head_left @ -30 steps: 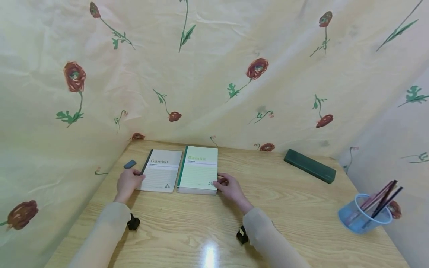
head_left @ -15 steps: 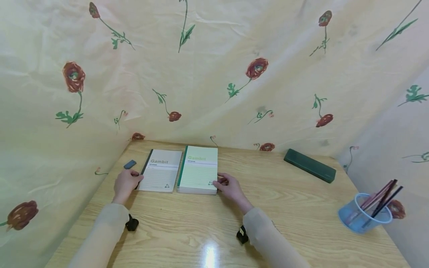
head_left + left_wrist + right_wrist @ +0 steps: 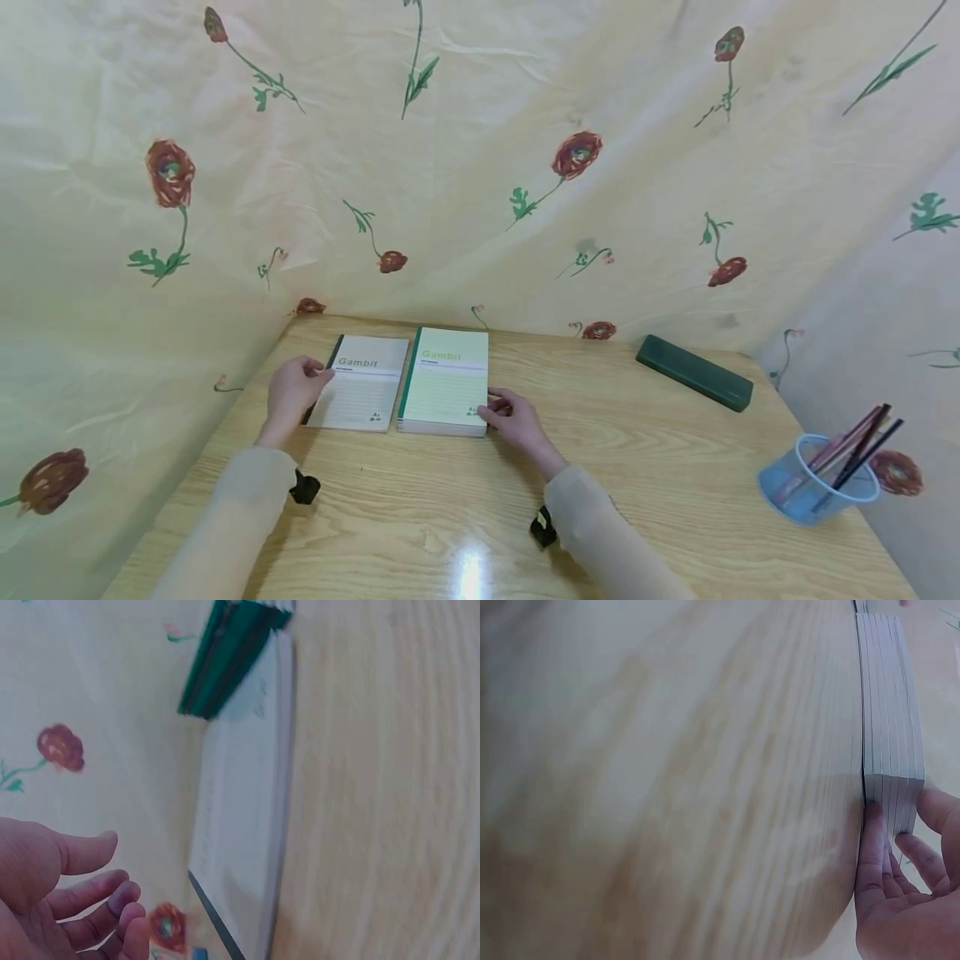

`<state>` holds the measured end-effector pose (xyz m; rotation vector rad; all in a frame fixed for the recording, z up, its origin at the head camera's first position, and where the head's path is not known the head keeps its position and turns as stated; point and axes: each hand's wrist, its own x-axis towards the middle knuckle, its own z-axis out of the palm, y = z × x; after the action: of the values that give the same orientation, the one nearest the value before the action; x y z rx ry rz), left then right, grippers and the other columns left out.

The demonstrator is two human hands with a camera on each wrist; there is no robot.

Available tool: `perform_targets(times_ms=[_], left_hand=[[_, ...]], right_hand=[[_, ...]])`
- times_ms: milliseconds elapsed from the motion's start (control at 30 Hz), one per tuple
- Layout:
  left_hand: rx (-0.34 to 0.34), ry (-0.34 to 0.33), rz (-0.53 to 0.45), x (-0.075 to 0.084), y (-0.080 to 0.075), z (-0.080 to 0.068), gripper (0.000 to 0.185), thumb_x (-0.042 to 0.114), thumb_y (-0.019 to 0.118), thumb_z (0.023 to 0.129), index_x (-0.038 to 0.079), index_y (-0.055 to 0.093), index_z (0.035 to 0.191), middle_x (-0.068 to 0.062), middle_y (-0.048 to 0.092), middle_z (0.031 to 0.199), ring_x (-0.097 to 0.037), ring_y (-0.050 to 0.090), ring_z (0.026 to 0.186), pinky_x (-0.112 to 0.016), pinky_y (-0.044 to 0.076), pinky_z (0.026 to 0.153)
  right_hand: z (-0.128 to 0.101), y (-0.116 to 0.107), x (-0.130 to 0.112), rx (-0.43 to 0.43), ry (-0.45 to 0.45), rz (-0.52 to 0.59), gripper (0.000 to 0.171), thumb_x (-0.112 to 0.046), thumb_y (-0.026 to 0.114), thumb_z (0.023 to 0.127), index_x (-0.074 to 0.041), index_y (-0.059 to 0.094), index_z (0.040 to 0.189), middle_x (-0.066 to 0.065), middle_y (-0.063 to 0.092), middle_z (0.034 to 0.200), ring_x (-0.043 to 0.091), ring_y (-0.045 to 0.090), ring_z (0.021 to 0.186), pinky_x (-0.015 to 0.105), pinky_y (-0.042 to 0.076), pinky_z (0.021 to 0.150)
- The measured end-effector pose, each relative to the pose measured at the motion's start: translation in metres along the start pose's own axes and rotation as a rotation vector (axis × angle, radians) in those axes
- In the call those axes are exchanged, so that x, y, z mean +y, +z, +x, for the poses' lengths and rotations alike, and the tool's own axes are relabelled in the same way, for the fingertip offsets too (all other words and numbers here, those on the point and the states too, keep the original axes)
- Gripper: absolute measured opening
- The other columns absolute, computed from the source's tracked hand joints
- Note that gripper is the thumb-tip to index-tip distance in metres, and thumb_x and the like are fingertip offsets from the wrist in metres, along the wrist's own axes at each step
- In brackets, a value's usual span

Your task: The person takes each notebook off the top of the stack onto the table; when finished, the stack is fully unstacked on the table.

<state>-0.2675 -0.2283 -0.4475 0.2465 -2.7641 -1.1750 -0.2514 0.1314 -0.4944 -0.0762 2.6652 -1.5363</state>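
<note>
A grey-covered notebook [image 3: 363, 392] with a dark spine lies flat near the table's left side, "Gambit" printed on it. Close beside it on the right is a stack of notebooks [image 3: 448, 387], pale green on top with green spines. My left hand [image 3: 294, 392] is over the grey notebook's left edge; the left wrist view shows its fingers loosely bent, holding nothing. My right hand [image 3: 517, 421] holds the stack's near right corner, thumb at the top cover and fingers against the side, as the right wrist view shows. A small blue block [image 3: 199, 953] is mostly cut off.
A dark green oblong case [image 3: 693, 372] lies at the back right of the wooden table [image 3: 420, 517]. Near the right edge stands a blue cup [image 3: 798, 487] with several pencils. Flower-patterned cloth [image 3: 465, 183] hangs behind and along the sides.
My left hand first shifts slightly left, then moves forward and up along the grey notebook's spine, covering the blue block in the head view. The right hand and both notebook piles stay put.
</note>
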Motion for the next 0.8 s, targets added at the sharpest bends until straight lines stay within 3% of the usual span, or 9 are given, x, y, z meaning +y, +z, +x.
perform_targets(times_ms=[167,333,467,633,800], left_hand=[[-0.074,0.015,-0.093,0.022,0.012,-0.002,0.035,0.022,0.063,0.098,-0.008,0.063,0.116,-0.024,0.063,0.109,-0.033,0.058,0.095,-0.04,0.048,0.078],[-0.155,0.052,-0.176,0.033,0.041,-0.003,0.033,0.021,0.062,0.099,-0.006,0.063,0.118,-0.02,0.063,0.107,-0.028,0.062,0.091,-0.034,0.051,0.075],[-0.198,0.043,-0.232,0.039,0.064,-0.009,0.03,0.02,0.062,0.1,-0.005,0.065,0.116,-0.016,0.065,0.102,-0.024,0.065,0.085,-0.032,0.053,0.074],[-0.216,0.029,-0.262,0.047,0.08,-0.018,0.027,0.017,0.064,0.097,-0.005,0.068,0.112,-0.015,0.069,0.101,-0.025,0.065,0.087,-0.035,0.054,0.076],[-0.209,0.051,-0.23,0.052,0.087,-0.025,0.022,0.007,0.067,0.093,-0.006,0.069,0.111,-0.016,0.069,0.103,-0.027,0.065,0.093,-0.037,0.054,0.077]], right_hand=[[0.0,0.0,0.0,0.004,0.01,0.003,0.046,-0.017,0.07,0.095,-0.001,0.058,0.136,0.011,0.065,0.105,0.021,0.058,0.089,0.029,0.05,0.074],[0.0,0.0,0.001,0.007,0.03,-0.003,0.047,-0.019,0.069,0.096,-0.003,0.057,0.138,0.01,0.065,0.106,0.02,0.057,0.089,0.03,0.049,0.075],[0.001,0.001,0.002,0.01,0.029,0.004,0.046,-0.018,0.069,0.095,-0.003,0.058,0.137,0.01,0.066,0.104,0.02,0.058,0.088,0.03,0.049,0.074],[0.002,0.002,0.002,0.015,0.025,0.002,0.046,-0.019,0.07,0.095,-0.002,0.059,0.137,0.01,0.067,0.103,0.02,0.059,0.087,0.03,0.05,0.074],[0.001,0.002,0.001,0.03,0.044,0.0,0.046,-0.02,0.071,0.094,-0.002,0.06,0.135,0.01,0.067,0.102,0.021,0.058,0.088,0.029,0.049,0.072]])
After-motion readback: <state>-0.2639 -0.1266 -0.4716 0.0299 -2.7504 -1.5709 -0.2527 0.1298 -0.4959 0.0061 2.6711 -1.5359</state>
